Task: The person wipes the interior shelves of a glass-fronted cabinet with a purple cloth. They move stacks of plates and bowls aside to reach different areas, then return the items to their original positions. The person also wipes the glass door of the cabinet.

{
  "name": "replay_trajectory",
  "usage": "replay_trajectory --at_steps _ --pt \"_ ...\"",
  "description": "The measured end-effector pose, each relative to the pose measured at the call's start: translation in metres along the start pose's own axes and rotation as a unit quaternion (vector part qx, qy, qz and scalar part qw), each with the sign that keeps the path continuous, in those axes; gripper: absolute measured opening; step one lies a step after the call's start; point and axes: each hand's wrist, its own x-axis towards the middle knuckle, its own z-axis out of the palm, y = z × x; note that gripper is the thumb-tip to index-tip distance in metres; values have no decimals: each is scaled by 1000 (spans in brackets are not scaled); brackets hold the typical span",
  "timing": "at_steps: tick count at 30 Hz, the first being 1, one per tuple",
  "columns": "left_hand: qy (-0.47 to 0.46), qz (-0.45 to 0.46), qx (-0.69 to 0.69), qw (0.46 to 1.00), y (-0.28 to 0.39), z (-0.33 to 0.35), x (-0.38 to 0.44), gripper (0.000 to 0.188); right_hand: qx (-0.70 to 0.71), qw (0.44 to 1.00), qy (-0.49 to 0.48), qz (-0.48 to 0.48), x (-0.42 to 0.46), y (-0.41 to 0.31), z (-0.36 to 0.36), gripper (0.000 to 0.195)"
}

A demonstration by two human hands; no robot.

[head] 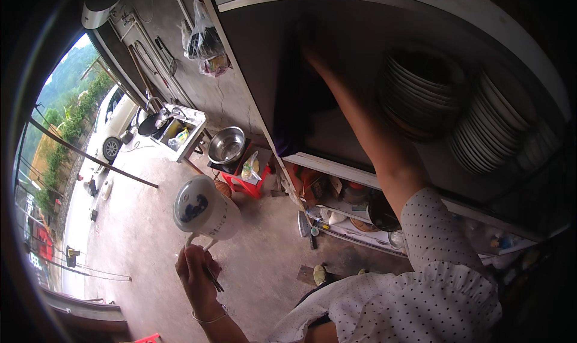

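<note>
My left hand [196, 266] is closed around the handle of a white lidded mug [221, 216] with dark blue decoration on its lid side. Thin dark sticks, like chopsticks, also stick out of this fist. My right arm reaches up into a dim cabinet, and my right hand [311, 43] is near a dark cloth or garment [290, 99] in deep shadow; its fingers cannot be made out. To the right of the arm, inside the cabinet, are a stack of bowls or plates [419, 90] and a second stack of white plates [491, 126].
A metal basin [226, 145] rests above a red plastic stool [245, 187]. Beyond is a sink [191, 135] with a wok [151, 124]. Lower shelves [351, 232] hold pots and jars; a cleaver [303, 225] hangs at their edge. Plastic bags [205, 41] hang on the wall. A white car [110, 126] stands outside.
</note>
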Motion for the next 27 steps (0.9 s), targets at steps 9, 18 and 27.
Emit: replay_trajectory --at_steps 9,18,27 --pt "36 -23 -4 999 -5 -7 -9 41 -242 910 106 -319 94 23 41 31" --pt "12 -17 0 1000 -10 -5 -5 40 -426 850 -260 -167 -1 54 3 42" --pt "-5 2 12 1000 7 -6 -11 42 184 974 -57 117 -2 -33 -3 39"
